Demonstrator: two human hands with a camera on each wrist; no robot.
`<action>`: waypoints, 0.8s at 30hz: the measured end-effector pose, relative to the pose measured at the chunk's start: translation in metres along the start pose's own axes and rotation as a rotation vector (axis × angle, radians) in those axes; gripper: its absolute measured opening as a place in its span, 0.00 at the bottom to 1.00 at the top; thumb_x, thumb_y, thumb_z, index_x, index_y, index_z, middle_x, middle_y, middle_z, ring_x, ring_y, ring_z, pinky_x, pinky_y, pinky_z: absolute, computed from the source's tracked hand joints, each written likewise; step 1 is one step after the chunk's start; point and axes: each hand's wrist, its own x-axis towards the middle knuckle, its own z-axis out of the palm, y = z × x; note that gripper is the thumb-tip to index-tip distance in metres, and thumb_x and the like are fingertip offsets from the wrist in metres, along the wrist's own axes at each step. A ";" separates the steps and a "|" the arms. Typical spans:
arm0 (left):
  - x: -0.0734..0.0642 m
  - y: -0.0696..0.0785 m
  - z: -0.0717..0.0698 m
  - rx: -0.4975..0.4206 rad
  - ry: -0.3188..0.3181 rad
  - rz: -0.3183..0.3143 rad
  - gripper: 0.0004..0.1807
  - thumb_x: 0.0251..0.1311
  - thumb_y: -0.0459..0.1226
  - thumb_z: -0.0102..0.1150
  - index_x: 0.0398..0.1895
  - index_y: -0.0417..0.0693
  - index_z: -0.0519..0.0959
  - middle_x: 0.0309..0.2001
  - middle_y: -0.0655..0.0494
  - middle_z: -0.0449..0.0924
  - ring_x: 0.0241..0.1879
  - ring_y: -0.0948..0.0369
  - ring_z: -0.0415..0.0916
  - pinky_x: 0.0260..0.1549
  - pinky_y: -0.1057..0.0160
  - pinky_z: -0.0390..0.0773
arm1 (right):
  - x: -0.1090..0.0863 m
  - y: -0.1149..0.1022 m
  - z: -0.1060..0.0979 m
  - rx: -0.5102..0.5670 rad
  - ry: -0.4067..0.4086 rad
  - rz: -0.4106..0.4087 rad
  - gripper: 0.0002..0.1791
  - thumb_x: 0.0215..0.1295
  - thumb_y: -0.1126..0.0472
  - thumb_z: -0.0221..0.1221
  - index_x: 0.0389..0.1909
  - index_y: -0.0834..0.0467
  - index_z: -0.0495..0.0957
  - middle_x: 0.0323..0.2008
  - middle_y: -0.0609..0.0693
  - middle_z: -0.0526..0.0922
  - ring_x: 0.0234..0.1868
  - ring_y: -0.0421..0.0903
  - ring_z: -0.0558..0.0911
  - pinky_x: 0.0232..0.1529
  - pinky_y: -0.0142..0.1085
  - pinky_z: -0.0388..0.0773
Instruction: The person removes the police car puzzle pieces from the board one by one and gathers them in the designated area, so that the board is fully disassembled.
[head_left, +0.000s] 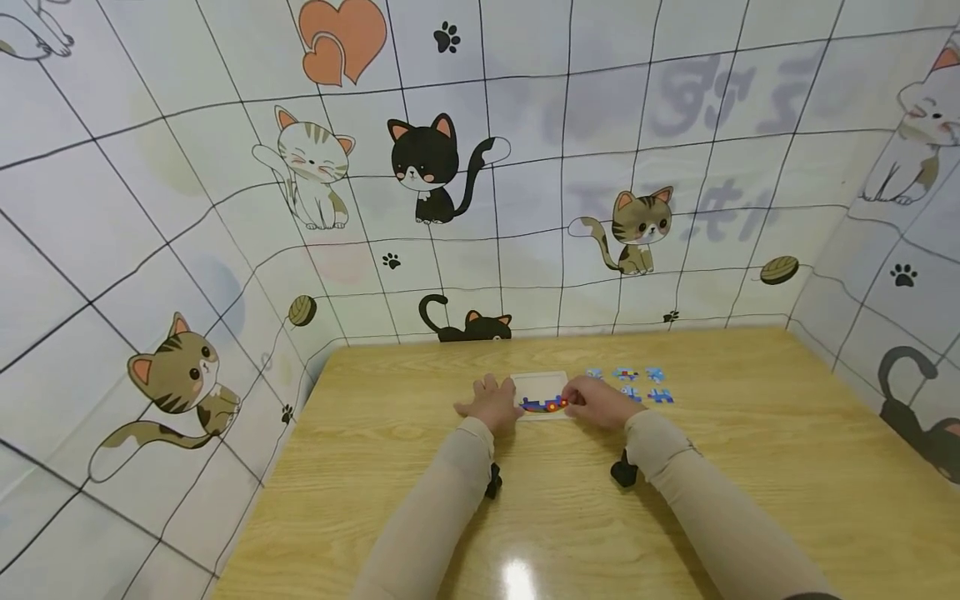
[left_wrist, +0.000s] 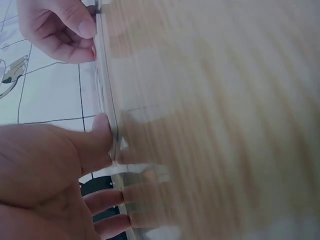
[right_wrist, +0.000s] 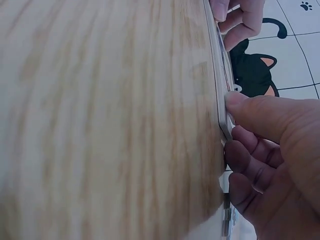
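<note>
A white jigsaw tray [head_left: 542, 377] lies flat on the table, with joined blue, red and orange pieces [head_left: 542, 407] along its near side. My left hand [head_left: 491, 403] rests at the tray's left side with fingers spread. In the left wrist view, that hand's thumb [left_wrist: 102, 135] touches the tray's edge. At the tray's right end, my right hand [head_left: 600, 403] pinches a jigsaw piece [head_left: 565, 401] at the end of the row. Its other fingers [right_wrist: 245, 172] curl beside the tray in the right wrist view. The hand hides most of this piece.
Several loose blue jigsaw pieces [head_left: 655, 374] lie right of the tray, some partly behind the right hand. The wooden table [head_left: 555, 517] meets a cat-printed wall covering [head_left: 525, 275] at the back and sides.
</note>
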 end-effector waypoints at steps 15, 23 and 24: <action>0.013 0.016 0.003 -0.067 -0.006 -0.134 0.42 0.60 0.63 0.63 0.74 0.58 0.65 0.74 0.45 0.55 0.74 0.44 0.49 0.53 0.16 0.54 | -0.002 0.002 -0.001 -0.003 0.025 -0.009 0.11 0.71 0.65 0.62 0.50 0.65 0.79 0.41 0.51 0.79 0.41 0.44 0.77 0.45 0.43 0.77; 0.013 0.026 0.008 -0.067 0.015 -0.171 0.44 0.58 0.61 0.67 0.74 0.54 0.65 0.72 0.44 0.57 0.73 0.43 0.50 0.52 0.15 0.54 | 0.000 0.004 0.001 -0.025 0.030 -0.027 0.10 0.69 0.65 0.63 0.49 0.65 0.80 0.41 0.51 0.80 0.42 0.45 0.79 0.46 0.44 0.78; 0.012 0.027 0.008 -0.065 0.015 -0.174 0.44 0.58 0.61 0.67 0.74 0.54 0.65 0.72 0.44 0.58 0.73 0.43 0.50 0.52 0.15 0.54 | 0.000 0.004 0.001 -0.025 0.030 -0.028 0.10 0.69 0.65 0.63 0.48 0.65 0.80 0.41 0.51 0.80 0.42 0.45 0.79 0.46 0.44 0.78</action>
